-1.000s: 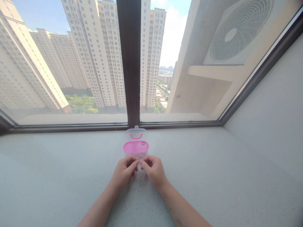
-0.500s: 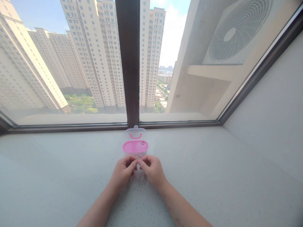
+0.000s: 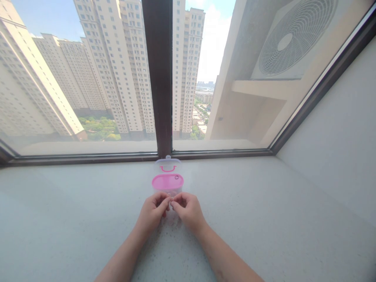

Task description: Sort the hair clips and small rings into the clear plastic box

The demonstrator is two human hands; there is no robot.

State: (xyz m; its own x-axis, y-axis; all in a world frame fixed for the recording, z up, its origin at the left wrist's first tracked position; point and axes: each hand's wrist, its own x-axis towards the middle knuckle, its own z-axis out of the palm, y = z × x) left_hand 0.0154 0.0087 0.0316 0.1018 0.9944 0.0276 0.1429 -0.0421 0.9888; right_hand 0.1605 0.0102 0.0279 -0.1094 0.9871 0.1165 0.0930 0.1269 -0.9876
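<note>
My left hand (image 3: 154, 208) and my right hand (image 3: 188, 209) meet at their fingertips in the middle of the view, low over the pale sill. Both are closed in a pinch, thumb against fingers. Between them is something small and whitish or clear (image 3: 170, 199), too small to make out. Just beyond the fingers stands an oval plastic box with a pink tray (image 3: 164, 181) in its top. On the tray's right part lies a small dark ring (image 3: 176, 177). The box's clear lid (image 3: 167, 161), with a pink handle (image 3: 168, 169), is raised at the back. My hands hide the box's front.
The speckled pale sill (image 3: 88, 211) spreads on both sides. A dark window frame (image 3: 164, 117) rises behind the box, and a white wall (image 3: 331, 137) bounds the right. Outside the glass are tall buildings and an air-conditioner unit (image 3: 296, 43).
My fingertips have shifted very slightly around the small thing between them. The box, its lid and the dark ring keep their places; the whole view drifts a little.
</note>
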